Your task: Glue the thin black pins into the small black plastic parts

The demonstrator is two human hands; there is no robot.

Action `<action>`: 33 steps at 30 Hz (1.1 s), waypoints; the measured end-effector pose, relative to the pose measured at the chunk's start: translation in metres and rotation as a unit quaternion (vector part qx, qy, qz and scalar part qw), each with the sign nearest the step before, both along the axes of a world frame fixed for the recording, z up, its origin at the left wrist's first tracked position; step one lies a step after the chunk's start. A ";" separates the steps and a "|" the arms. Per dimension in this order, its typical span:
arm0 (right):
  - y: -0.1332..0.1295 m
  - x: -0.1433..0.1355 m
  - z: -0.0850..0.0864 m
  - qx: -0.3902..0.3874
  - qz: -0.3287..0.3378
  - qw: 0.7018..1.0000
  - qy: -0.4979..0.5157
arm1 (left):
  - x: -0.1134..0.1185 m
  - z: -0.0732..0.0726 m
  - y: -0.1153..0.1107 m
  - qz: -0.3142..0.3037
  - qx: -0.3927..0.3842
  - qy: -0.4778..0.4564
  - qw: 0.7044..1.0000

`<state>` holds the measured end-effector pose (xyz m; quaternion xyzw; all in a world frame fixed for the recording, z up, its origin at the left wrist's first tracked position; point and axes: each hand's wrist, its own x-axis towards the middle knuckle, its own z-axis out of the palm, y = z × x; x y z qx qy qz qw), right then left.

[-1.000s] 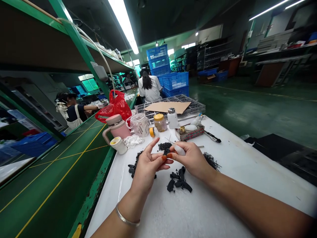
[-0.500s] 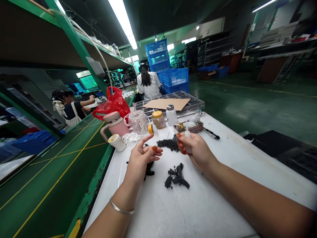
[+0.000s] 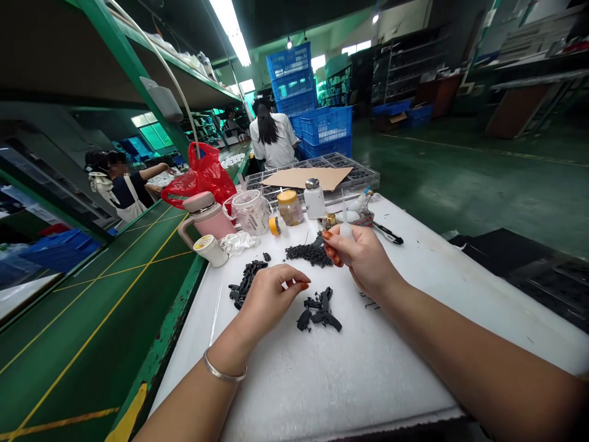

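My right hand (image 3: 356, 255) grips a small translucent squeeze bottle (image 3: 345, 228) whose thin nozzle points up. My left hand (image 3: 276, 285), with a silver bangle at the wrist, hovers over the white tabletop, thumb and fingertips pinched together. Whatever those fingertips hold, if anything, is too small to make out. Just right of them lies a small group of black moulded parts (image 3: 322, 310). A larger pile of black parts (image 3: 248, 279) sits behind my left hand, partly covered by it. Between the hands, farther back, is a heap of tiny black pieces (image 3: 308, 253).
Along the table's back stand a pink mug (image 3: 210, 215), a white tub (image 3: 211, 250), a clear plastic jar (image 3: 251, 212), a yellow-lidded jar (image 3: 289, 209) and a white pump bottle (image 3: 315, 199). A black cutter (image 3: 389, 233) lies right. A green conveyor (image 3: 115, 307) runs left; a co-worker (image 3: 271, 138) sits ahead.
My left hand has lowered toward the group of black parts, its outstretched index finger now closed to the thumb. The pile behind it shows more. My right hand keeps the bottle; the view has shifted slightly.
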<state>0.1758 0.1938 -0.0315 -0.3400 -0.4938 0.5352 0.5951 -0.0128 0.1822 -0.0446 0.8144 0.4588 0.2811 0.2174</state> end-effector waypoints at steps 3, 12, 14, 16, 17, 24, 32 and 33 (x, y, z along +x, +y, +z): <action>0.001 0.003 0.002 0.016 -0.042 0.999 0.002 | -0.007 -0.005 0.009 0.043 0.005 -0.026 0.999; 0.007 0.008 0.001 0.046 -0.087 0.995 0.006 | 0.011 0.010 0.036 0.011 0.063 0.058 0.996; 0.008 0.009 0.001 0.050 -0.091 0.995 -0.003 | 0.023 0.011 0.041 -0.019 0.098 0.150 0.984; 0.008 0.010 0.001 0.058 -0.094 0.994 -0.017 | 0.033 0.007 0.046 -0.021 0.116 0.221 0.968; 0.008 0.010 0.001 0.062 -0.095 0.993 -0.023 | 0.037 0.004 0.048 -0.018 0.119 0.243 0.963; 0.007 0.010 0.002 0.077 -0.101 0.991 -0.052 | 0.045 -0.013 0.055 0.006 0.138 0.295 0.945; 0.006 0.011 0.002 0.075 -0.102 0.990 -0.066 | 0.038 -0.003 0.048 0.022 0.112 0.268 0.957; 0.006 0.012 0.002 0.074 -0.102 0.990 -0.068 | 0.036 -0.002 0.046 0.024 0.107 0.260 0.959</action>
